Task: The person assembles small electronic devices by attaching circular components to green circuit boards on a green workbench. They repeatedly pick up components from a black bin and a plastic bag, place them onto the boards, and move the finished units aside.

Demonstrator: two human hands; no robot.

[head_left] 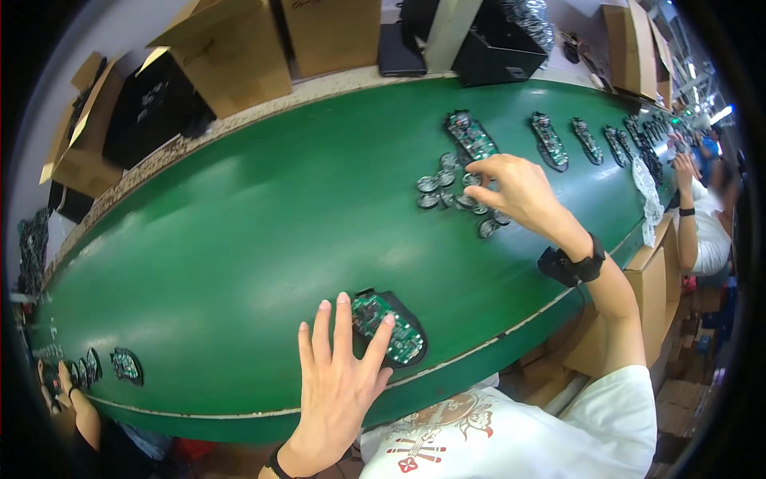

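Note:
My left hand (339,383) lies with its fingers spread beside a green circuit board in a black housing (399,339), near the front edge of the green work surface. One fingertip rests over the board. Farther off to the right, my right hand (519,191) reaches into a loose pile of small round black parts (428,185). Its thumb and fingertips are curled around one of these parts (471,180); the fingers partly cover the pile. Just behind that pile lies another housing with a circuit board (471,136).
More boards in housings (550,142) run in a row toward the far right, beside a clear plastic bag (648,199). One more board (126,366) lies at far left, near a co-worker's arm (84,415). Another person (702,223) works at right. Cardboard boxes (231,60) line the back.

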